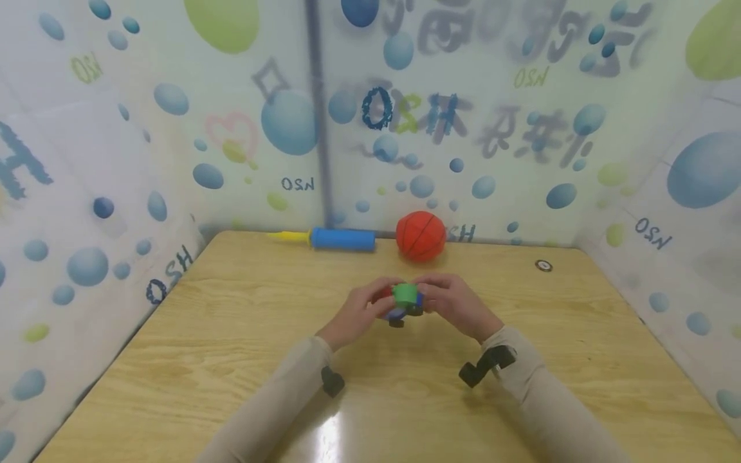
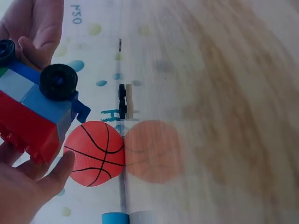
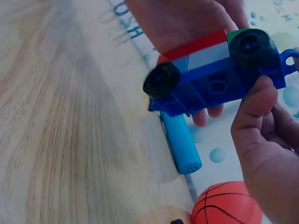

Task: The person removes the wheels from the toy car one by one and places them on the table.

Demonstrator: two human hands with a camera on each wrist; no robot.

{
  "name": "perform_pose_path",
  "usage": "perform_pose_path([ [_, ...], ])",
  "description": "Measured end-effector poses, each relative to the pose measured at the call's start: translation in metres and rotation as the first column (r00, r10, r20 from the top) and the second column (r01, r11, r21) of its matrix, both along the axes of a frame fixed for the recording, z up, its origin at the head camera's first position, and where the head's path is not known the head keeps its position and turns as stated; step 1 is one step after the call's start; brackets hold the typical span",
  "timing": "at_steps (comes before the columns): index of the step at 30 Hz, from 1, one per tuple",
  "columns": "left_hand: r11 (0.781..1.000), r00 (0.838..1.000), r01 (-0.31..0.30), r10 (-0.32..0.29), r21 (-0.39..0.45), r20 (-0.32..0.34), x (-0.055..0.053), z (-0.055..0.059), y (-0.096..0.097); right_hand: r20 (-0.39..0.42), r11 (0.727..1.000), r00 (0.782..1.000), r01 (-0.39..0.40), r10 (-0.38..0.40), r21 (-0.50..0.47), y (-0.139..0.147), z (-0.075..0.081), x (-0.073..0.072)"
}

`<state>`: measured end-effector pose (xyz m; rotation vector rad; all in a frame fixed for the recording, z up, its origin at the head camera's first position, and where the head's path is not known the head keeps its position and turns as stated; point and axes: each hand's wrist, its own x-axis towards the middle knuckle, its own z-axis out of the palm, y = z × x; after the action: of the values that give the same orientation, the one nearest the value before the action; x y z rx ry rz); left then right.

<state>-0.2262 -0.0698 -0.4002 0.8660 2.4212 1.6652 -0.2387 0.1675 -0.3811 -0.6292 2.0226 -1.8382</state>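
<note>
White wall panels (image 1: 359, 173), printed with blue and green bubbles and mirrored H2O lettering, stand around a pale wood-grain table (image 1: 173, 360); a streak of glare lies on its near part. Clock bearings are from the head view, centred on the toy vehicle (image 1: 405, 296).

Toy vehicle: gripped between 2 hands, raised off the table. Blue chassis, red block (image 2: 28, 123), green block (image 3: 233, 36); 2 black wheels (image 3: 161, 79) show in the right wrist view, with the blue underside turned to that camera and a blue ring (image 3: 285, 56) at 1 end.

Left hand (image 1: 356, 314), at 8 to 9 o'clock: fingers bent round the red-block side, fingertips showing past the chassis edge. Right hand (image 1: 457, 306), at 3 o'clock: grasping the ring end, thumb pressed on the underside; its other fingertips are partly hidden, so their exact contact cannot be told. Beige sleeves (image 1: 538, 379) reach in from 5 and 7 o'clock; a black mount (image 1: 475, 374) sits at each wrist.

Surroundings: red ball (image 1: 420, 236) with black seams, between 12 and 1 o'clock, near the back wall. Blue pump (image 1: 343, 239) with yellow nozzle (image 1: 295, 236), at 10 to 11 o'clock, lying lengthwise, apart from the ball. Black-and-white disc (image 1: 543, 265), between 2 and 3 o'clock, flat on the table near its back edge
</note>
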Motion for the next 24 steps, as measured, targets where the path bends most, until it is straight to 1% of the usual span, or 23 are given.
perform_pose_path([
  [2, 0.999, 0.999, 0.005, -0.006, -0.034, -0.042, 0.001, 0.000, 0.000, 0.050, 0.994, 0.997, -0.048, 0.053, -0.097, 0.002, -0.002, -0.002],
  [4, 0.998, 0.997, 0.001, -0.006, -0.064, -0.075, 0.001, -0.001, 0.000, 0.070, 0.984, 0.993, -0.085, 0.096, -0.157, 0.003, -0.004, -0.004],
  [8, 0.996, 0.993, -0.005, -0.006, -0.090, -0.116, 0.003, 0.000, 0.003, 0.086, 0.970, 0.986, -0.122, 0.142, -0.211, 0.004, -0.005, -0.005],
  [11, 0.997, 0.991, 0.007, -0.016, -0.074, -0.132, 0.004, 0.002, 0.006, 0.100, 0.960, 0.980, -0.141, 0.169, -0.243, 0.003, -0.002, -0.006],
  [13, 0.998, 0.989, 0.014, -0.024, -0.069, -0.145, 0.003, 0.004, 0.007, 0.117, 0.953, 0.976, -0.145, 0.182, -0.266, 0.003, 0.000, -0.006],
  [16, 0.995, 0.984, 0.033, -0.050, -0.099, -0.170, 0.002, 0.003, 0.009, 0.156, 0.944, 0.969, -0.136, 0.189, -0.301, 0.003, 0.001, -0.006],
  [18, 0.991, 0.982, 0.057, -0.078, -0.124, -0.173, 0.002, 0.001, 0.011, 0.193, 0.943, 0.963, -0.120, 0.186, -0.311, 0.002, 0.001, -0.006],
  [20, 0.987, 0.982, 0.080, -0.102, -0.140, -0.157, 0.003, -0.001, 0.012, 0.226, 0.946, 0.958, -0.100, 0.175, -0.309, 0.002, 0.000, -0.005],
  [22, 0.987, 0.984, 0.101, -0.118, -0.128, -0.137, 0.004, -0.003, 0.012, 0.251, 0.951, 0.955, -0.080, 0.159, -0.299, 0.001, -0.001, -0.004],
  [24, 0.989, 0.987, 0.103, -0.114, -0.102, -0.113, 0.005, -0.003, 0.013, 0.253, 0.958, 0.957, -0.068, 0.141, -0.280, -0.001, 0.000, -0.004],
])
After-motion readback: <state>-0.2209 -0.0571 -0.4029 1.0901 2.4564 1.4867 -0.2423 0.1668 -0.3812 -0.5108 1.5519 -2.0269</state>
